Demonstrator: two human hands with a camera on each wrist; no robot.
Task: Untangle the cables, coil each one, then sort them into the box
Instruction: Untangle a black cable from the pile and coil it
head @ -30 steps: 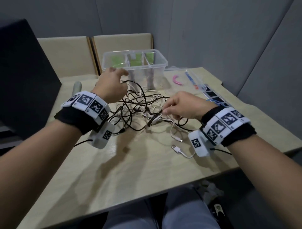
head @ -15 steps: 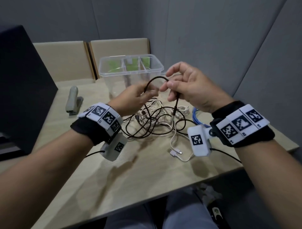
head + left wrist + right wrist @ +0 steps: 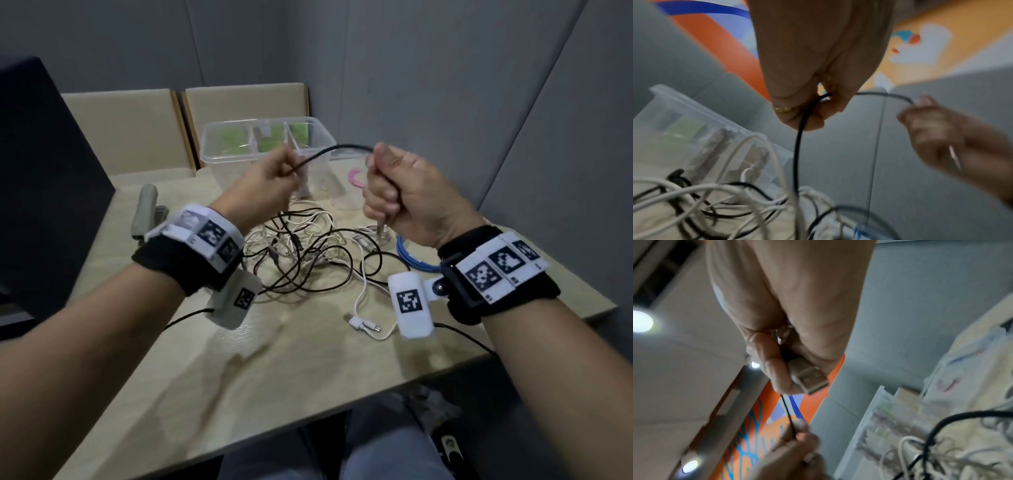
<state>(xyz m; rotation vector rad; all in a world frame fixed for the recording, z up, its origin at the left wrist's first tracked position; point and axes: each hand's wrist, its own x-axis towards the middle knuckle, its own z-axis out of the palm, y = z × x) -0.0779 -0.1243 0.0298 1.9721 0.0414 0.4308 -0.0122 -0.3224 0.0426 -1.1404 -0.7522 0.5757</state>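
Note:
A black cable (image 3: 330, 150) spans between both raised hands above the table. My left hand (image 3: 270, 178) pinches it (image 3: 807, 110), and the rest drops into the tangle of black and white cables (image 3: 308, 253) below. My right hand (image 3: 394, 192) is fisted round the cable's end, and the metal USB plug (image 3: 809, 379) sticks out under the fist (image 3: 381, 228). The clear divided box (image 3: 239, 154) with green labels stands behind the hands.
A blue cable (image 3: 409, 255) lies right of the tangle, under my right wrist. A white cable end (image 3: 359, 322) rests near the front. A pink object (image 3: 354, 176) sits right of the box, a grey stapler (image 3: 145, 209) at left, a dark monitor (image 3: 41, 192) far left.
Both hands rose from the tangle with the black cable. They then drew apart, stretching a span of it between them, and my right hand closed into a fist round the plug end.

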